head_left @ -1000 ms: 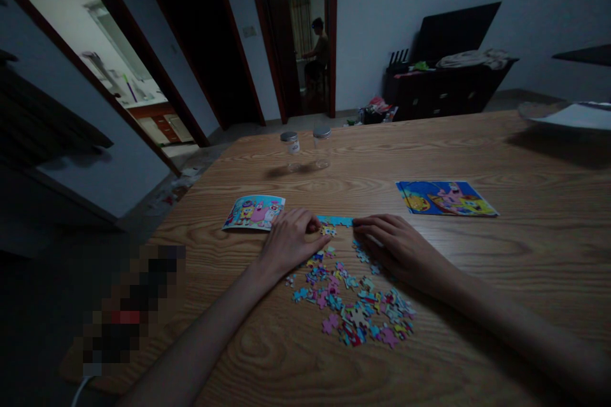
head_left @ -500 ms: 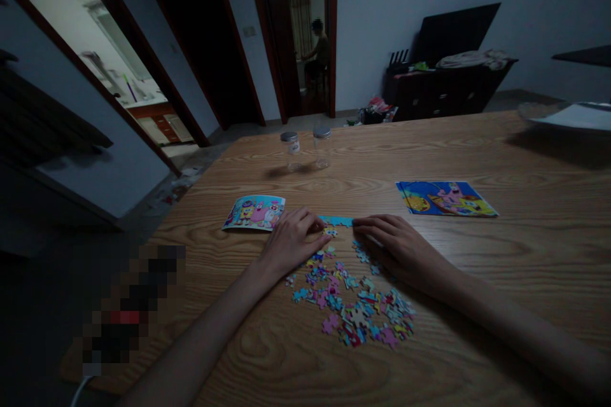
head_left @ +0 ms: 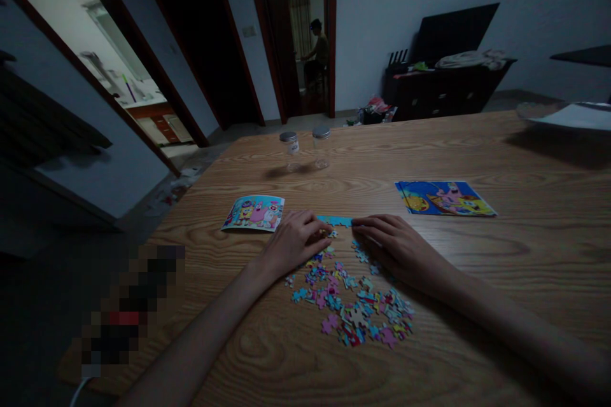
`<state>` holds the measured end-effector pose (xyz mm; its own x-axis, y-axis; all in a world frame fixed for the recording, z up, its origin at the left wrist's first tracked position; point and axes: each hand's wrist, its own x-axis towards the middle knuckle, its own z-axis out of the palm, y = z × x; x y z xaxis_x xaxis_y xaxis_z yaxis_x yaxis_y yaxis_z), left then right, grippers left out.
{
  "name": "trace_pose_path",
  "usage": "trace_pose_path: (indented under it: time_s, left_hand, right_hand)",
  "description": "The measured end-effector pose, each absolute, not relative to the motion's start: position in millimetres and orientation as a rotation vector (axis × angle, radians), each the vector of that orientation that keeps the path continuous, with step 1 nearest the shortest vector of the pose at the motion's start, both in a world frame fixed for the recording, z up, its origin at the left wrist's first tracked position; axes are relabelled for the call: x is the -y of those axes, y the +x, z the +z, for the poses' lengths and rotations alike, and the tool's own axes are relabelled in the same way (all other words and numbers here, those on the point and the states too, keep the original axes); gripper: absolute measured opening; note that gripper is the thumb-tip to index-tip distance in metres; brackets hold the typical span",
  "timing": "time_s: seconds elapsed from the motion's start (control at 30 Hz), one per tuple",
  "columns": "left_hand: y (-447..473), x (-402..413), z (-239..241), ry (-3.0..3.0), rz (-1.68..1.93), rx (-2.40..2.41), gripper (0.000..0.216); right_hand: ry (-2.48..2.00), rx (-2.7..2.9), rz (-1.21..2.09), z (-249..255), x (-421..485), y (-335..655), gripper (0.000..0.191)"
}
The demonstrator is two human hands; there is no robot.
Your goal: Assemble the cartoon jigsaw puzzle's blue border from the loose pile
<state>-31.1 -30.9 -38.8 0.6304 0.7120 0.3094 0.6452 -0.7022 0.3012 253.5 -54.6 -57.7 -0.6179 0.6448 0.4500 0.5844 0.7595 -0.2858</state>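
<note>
A blurred dark object sits at the near left corner of the wooden table. Further in along the left side lies a small cartoon picture card, flat on the wood. Just right of it the left hand rests palm down, its fingers curled narrowly with the tips pinched over a small puzzle piece; whether the piece is lifted or only pressed to the table cannot be told. Between the two hands, at their fingertips, lies a short joined strip of blue puzzle pieces. Nearer the front edge, below both hands, a loose pile of puzzle pieces spreads across the wood, pink, blue and yellow. The right hand lies flat, fingers stretched and close together, their tips touching the right end of the blue strip and holding nothing. Toward the far edge, behind the hands, two small clear jars with metal lids stand side by side. Right of the hands a larger cartoon picture lies flat. At the far right corner rests a pale sheet. Through a doorway beyond the table a person sits.
</note>
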Motion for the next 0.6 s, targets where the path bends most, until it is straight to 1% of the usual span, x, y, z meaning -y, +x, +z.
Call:
trace_pose_path:
  time_s: [0.1,0.27,0.43,0.6]
  left_hand:
    - [-33.3,30.5,-37.8,2.788,0.587,-1.073,0.018]
    - [-34.5,31.2,-32.7,2.851,0.501,-0.996,0.023]
    - [-32.7,32.1,-30.5,2.918,0.439,-0.998,0.022]
    - [-33.1,33.1,-32.0,2.936,0.433,-1.008,0.025]
  right_hand:
    - [-0.931,2.417,0.151,-55.9,55.6,252.9,0.033]
    - [-0.921,2.400,0.144,-55.5,55.7,252.5,0.033]
    - [-0.915,2.421,0.128,-58.7,54.4,253.5,0.032]
    - [-0.915,2.405,0.141,-59.6,53.8,254.4,0.032]
